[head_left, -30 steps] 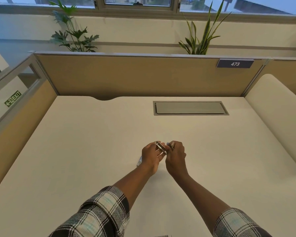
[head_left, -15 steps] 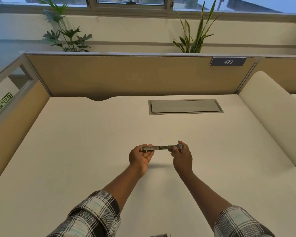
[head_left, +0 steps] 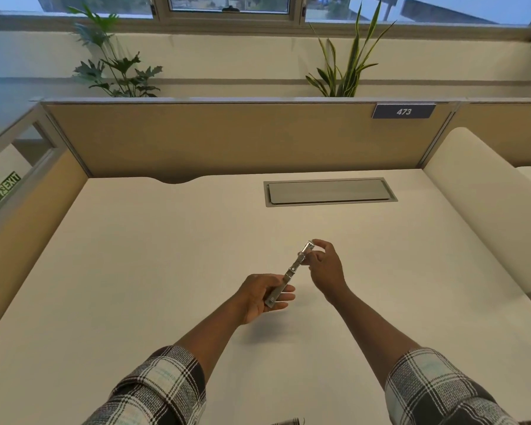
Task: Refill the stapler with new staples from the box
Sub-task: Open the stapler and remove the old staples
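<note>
Stapler [head_left: 289,272] — small, bright metal, swung fully open so its two halves lie in one long line, held clear of the bench [head_left: 135,271] and slanting up and away from the person.

Left hand [head_left: 259,297]: grip closed round the lower half, fingers curled over it, thumb side bracing. Judged purpose: a steady anchor, keeping the open channel turned upward for loading.

Right hand [head_left: 325,268]: grip a light pinch of fingertips on the upper, far end, other fingers loosely spread. Judged purpose: to hold the hinged half back, or to work the spring pusher — which of the two cannot be told at this size.

Staple box: not in view. Whether staples already sit in the channel cannot be told.

Stage, as judged: opening done, loading not yet.

Hazard: the sprung half could snap shut on a fingertip.
</note>
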`<state>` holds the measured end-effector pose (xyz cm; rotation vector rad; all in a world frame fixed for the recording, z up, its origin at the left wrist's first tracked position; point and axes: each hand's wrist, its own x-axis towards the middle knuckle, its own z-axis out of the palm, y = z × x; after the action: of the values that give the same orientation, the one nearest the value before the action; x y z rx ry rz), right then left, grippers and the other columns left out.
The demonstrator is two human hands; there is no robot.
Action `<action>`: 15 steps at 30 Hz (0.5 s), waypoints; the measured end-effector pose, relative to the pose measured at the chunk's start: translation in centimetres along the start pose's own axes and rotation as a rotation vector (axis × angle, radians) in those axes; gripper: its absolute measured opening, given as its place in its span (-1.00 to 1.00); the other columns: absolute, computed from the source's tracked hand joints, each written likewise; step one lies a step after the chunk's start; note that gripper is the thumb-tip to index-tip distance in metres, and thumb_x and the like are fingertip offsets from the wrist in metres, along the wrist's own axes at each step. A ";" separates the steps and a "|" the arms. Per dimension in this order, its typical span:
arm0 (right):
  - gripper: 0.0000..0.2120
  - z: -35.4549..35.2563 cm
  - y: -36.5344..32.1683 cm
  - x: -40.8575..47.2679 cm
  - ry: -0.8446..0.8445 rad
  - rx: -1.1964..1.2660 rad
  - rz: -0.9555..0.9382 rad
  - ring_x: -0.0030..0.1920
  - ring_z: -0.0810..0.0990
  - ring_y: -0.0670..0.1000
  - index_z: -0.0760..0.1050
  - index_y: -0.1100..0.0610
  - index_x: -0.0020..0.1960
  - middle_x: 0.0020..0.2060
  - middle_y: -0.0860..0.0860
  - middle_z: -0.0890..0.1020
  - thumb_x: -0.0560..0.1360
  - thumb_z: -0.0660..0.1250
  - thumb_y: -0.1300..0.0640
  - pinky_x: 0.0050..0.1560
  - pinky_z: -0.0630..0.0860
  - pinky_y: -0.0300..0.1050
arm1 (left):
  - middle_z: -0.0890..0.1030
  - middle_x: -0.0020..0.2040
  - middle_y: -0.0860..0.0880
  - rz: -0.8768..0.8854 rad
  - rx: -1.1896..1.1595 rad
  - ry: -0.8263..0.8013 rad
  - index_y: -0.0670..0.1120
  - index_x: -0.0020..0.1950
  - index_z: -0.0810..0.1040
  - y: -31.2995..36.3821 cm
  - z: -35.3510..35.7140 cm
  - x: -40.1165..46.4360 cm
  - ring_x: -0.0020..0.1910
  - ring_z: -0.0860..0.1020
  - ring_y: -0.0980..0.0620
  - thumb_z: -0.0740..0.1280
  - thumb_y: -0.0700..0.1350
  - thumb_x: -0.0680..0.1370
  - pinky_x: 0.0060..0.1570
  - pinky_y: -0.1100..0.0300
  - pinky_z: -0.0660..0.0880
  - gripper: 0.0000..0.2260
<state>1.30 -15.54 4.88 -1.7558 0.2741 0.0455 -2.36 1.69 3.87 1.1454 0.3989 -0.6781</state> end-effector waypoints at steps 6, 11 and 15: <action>-0.78 0.5 -0.8 -0.3 -0.089 -0.046 -0.025 -0.20 0.70 -0.08 0.36 0.06 0.18 -0.21 -0.02 0.73 0.57 0.28 0.06 -0.10 0.48 -0.17 | 0.71 0.05 -0.15 -0.028 0.056 -0.095 -0.17 0.18 0.60 0.3 1.2 0.0 0.02 0.69 -0.11 0.20 -0.03 0.60 -0.17 0.15 0.61 -0.69; -0.91 0.6 -1.0 -0.9 -0.104 -0.223 -0.145 -0.29 0.65 -0.21 0.44 -0.06 0.03 -0.30 -0.09 0.71 0.54 0.31 0.04 -0.27 0.43 -0.43 | 0.72 -0.05 -0.13 0.032 -0.039 -0.018 -0.15 0.13 0.62 0.2 1.8 0.6 -0.12 0.69 -0.02 0.18 0.00 0.64 -0.19 0.12 0.56 -0.69; -0.95 0.8 -0.9 -1.3 -0.122 -0.341 -0.288 -0.25 0.67 -0.19 0.58 0.03 -0.05 -0.17 -0.07 0.70 0.50 0.37 0.13 -0.27 0.49 -0.45 | 0.69 -0.14 -0.14 0.065 -0.119 0.058 -0.19 0.06 0.63 0.0 2.0 0.9 -0.19 0.66 -0.02 0.24 -0.07 0.62 -0.25 0.12 0.55 -0.76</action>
<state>0.29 -14.39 5.83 -2.1067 -0.0829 -0.0098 -1.74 -0.45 4.11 1.0621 0.4434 -0.5583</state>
